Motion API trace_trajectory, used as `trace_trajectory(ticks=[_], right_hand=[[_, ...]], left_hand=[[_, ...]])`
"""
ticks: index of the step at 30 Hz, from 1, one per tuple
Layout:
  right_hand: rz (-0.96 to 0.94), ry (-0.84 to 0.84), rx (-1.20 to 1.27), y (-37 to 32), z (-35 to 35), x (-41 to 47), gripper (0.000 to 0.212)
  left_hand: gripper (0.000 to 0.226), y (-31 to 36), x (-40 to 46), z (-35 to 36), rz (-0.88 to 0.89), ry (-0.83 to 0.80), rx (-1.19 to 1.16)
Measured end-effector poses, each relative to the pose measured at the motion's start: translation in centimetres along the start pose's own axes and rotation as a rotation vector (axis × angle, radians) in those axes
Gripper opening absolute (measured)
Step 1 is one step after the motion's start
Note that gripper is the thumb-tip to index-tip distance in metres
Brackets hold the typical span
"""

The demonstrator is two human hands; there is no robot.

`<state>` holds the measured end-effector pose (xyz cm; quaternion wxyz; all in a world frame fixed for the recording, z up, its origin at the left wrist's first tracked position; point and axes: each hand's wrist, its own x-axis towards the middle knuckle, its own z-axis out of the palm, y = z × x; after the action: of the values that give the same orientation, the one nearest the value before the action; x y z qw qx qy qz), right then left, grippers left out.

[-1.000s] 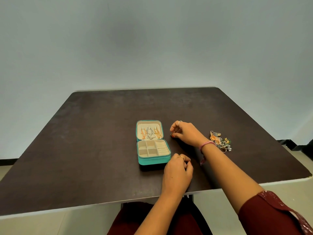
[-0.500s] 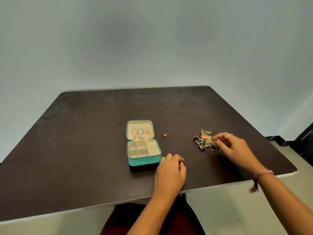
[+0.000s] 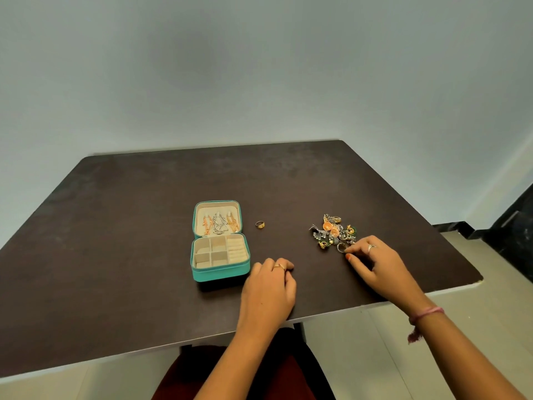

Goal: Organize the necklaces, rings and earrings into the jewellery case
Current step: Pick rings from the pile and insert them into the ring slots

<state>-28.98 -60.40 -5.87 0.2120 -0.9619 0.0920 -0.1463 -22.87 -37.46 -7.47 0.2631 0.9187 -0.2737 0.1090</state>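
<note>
Jewellery case, teal, lid open, on dark table; necklaces hang in lid, tray compartments bare. Gold ring: loose on table, just right of case lid. Jewellery pile: well right of case. My right hand: fingertips curled at pile's near edge; whether they pinch a piece, I cannot tell. My left hand: loosely curled, holding nothing, just right of case's front corner.

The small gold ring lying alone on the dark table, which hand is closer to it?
Left. The left hand rests just in front of the small gold ring, beside the teal jewellery case. The right hand is farther right, at the jewellery pile.
</note>
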Motion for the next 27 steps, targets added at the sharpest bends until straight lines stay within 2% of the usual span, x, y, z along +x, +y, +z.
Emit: trace_trajectory(ticks=[4, 8, 12, 16, 19, 22, 27], right_hand=[[0.028, 0.059, 0.113, -0.2, -0.4, -0.1, 0.018], [0.015, -0.005, 0.031, 0.1, -0.2, 0.1, 0.029], [-0.030, -0.024, 0.032, 0.4, 0.0, 0.0, 0.027], [0.006, 0.007, 0.145, 0.1, -0.4, -0.4, 0.025], [-0.043, -0.053, 0.168, 0.3, -1.0, -0.4, 0.025], [-0.089, -0.143, 0.099, 0.6, -1.4, -0.2, 0.034], [-0.078, -0.208, 0.045, -0.1, -1.4, 0.0, 0.028]], left_hand=[[0.024, -0.1, 0.0, 0.0, 0.004, -0.021, -0.028], [0.025, 0.2, 0.0, -0.1, -0.013, -0.037, -0.054], [0.025, 0.4, 0.1, -0.3, -0.038, -0.048, -0.059], [0.025, 0.5, 0.1, -0.4, -0.054, -0.071, -0.054], [0.025, 0.6, 0.2, -0.5, -0.061, -0.078, -0.052], [0.025, 0.6, 0.2, -0.6, -0.063, -0.080, -0.053], [0.026, 0.6, 0.2, -0.5, -0.063, -0.084, -0.052]])
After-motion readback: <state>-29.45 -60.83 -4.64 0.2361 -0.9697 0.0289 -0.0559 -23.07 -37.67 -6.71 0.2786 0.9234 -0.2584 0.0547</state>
